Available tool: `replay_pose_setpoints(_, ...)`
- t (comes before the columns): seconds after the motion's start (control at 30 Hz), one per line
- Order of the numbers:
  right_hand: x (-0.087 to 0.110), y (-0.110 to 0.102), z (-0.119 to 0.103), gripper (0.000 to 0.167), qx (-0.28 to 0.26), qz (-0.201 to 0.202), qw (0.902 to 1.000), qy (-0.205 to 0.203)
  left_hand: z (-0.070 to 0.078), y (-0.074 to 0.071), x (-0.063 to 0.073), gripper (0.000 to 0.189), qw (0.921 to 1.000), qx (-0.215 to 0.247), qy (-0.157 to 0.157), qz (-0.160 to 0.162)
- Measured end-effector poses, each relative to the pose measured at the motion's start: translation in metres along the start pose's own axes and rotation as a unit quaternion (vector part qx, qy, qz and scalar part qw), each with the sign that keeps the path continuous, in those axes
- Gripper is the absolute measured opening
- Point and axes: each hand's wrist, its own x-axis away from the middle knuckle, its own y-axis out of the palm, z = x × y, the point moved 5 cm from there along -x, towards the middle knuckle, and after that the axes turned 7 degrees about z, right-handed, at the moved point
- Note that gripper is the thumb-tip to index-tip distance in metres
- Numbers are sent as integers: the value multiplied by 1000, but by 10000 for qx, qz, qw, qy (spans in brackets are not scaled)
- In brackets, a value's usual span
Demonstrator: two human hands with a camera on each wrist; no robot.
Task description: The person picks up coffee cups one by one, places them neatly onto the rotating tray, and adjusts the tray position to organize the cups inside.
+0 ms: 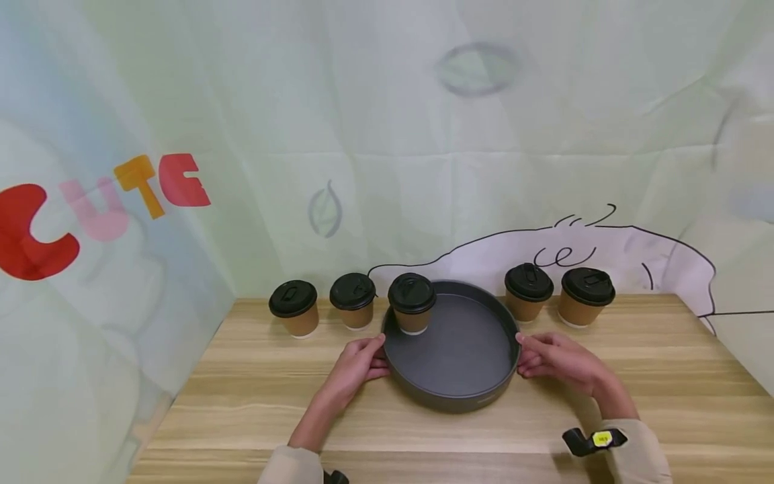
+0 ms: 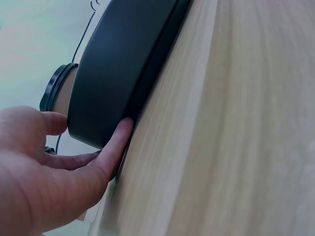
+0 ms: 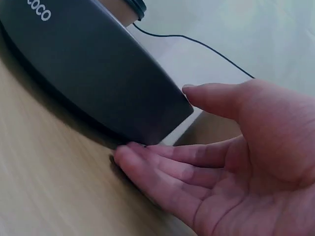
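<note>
A dark grey round baking pan (image 1: 465, 349) sits at the middle of the wooden table in the head view. Inside its left back edge stands a brown paper cup (image 1: 413, 320) with a black lid, upright. My left hand (image 1: 358, 363) grips the pan's left side, thumb up at the rim and fingers low at the base. On the opposite side my right hand (image 1: 559, 363) holds the pan likewise, its thumb (image 3: 211, 98) at the rim and its fingers (image 3: 162, 172) around the bottom edge. White lettering shows on the pan's outer wall in the right wrist view.
Left of the pan stand two lidded cups, an outer cup (image 1: 302, 323) and an inner cup (image 1: 357, 316). Behind its right side are two more, a nearer cup (image 1: 525, 308) and an outer cup (image 1: 577, 310). A printed cloth (image 1: 387, 134) hangs along the table's (image 1: 242, 403) back edge.
</note>
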Motion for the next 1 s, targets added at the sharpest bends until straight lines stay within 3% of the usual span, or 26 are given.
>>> replay_pose_setpoints(0.13, 8, -11, -10, 58, 560, 464, 9973, -110, 0, 0, 0, 47, 10000, -48, -26, -17)
replay_pose_setpoints(0.23, 22, -26, -23, 60, 1110, 881, 9894, -319, 1, 0, 0, 47, 10000, -69, -40, -19)
replay_pose_setpoints(0.33, 38, -42, -39, 57, 1784, 1284, 9733, -656, 1, 0, 0, 47, 10000, -64, -42, -12)
replay_pose_setpoints(0.53, 61, -70, -60, 51, 2758, 2254, 9279, -1096, 0, -2, -1, 46, 10000, -15, -77, 43)
replay_pose_setpoints(0.77, 62, -94, -67, 50, 2707, 3816, 8645, -1840, 0, -4, -1, 47, 9999, 3, -72, 82)
replay_pose_setpoints(1.0, 45, -105, -55, 70, 2331, 4461, 8398, -2037, -1, -2, -1, 49, 10000, -12, -78, 11)
